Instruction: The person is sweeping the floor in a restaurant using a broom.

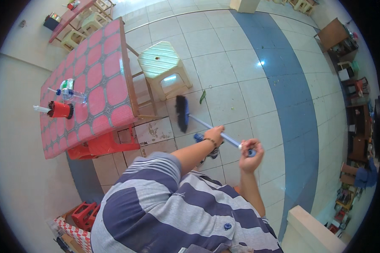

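Observation:
A push-style floor broom with a blue head and black bristles rests on the tiled floor, left of centre. Its pale blue handle slants up towards me. My left hand, with a beaded bracelet at the wrist, grips the handle partway along. Around the handle's top end, my right hand has its fingers curled. A green leaf-like scrap lies on the tiles just right of the bristles. Below my left hand, one of my blue shoes shows in part.
Left stands a table with a pink patterned cover, holding a red container and a clear plastic bottle. Beside it are a pale plastic stool and a red stool. Small scraps dot the blue tile strip. A pale ledge rises lower right.

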Tool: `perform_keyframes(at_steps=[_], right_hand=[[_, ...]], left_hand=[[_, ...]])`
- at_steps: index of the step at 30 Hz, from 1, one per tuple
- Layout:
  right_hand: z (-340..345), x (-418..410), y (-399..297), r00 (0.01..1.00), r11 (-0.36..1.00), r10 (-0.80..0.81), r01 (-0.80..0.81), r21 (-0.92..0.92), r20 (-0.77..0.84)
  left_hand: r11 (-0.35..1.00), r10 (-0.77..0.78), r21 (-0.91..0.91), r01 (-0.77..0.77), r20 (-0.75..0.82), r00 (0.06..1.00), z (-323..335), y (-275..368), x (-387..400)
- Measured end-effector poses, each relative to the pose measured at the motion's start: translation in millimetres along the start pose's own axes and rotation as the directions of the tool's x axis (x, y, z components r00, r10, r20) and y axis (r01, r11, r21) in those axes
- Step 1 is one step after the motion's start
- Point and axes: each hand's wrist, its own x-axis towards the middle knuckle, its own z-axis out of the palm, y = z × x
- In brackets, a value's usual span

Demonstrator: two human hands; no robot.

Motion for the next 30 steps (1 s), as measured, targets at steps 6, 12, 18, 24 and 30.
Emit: perform_keyframes(at_steps=[6,12,18,24,30], right_hand=[[-39.0,36.9,-80.0,0.989,0.983,-0.149,0.145,0.115,0.023],[-67.6,19.5,-126.4,0.969,0.986,0.047,-0.084,0.147,0.241],[-40.5,-3.8,-31.9,0.994,0.994,0.084,-0.079,-0.072,0.063],[-42.3,19.4,-64.3,0.980,0.948,-0.016,0.078,-0.308,0.199],[-66.0,25.8,-72.7,0.981,0.957,-0.183,0.192,-0.217,0.060]], left_hand=[[0.963,0.194,0.140,-0.230,0.232,0.953,-29.3,109.3,30.6],[0.979,0.154,0.088,-0.183,0.268,0.951,-56.7,107.5,-44.0],[0.947,-0.003,0.299,-0.115,0.366,0.931,8.6,18.0,-45.2],[0.920,0.076,0.357,-0.163,0.245,0.967,12.5,69.1,32.5],[0.824,0.183,0.459,-0.333,0.341,0.922,-18.3,125.2,68.2]])
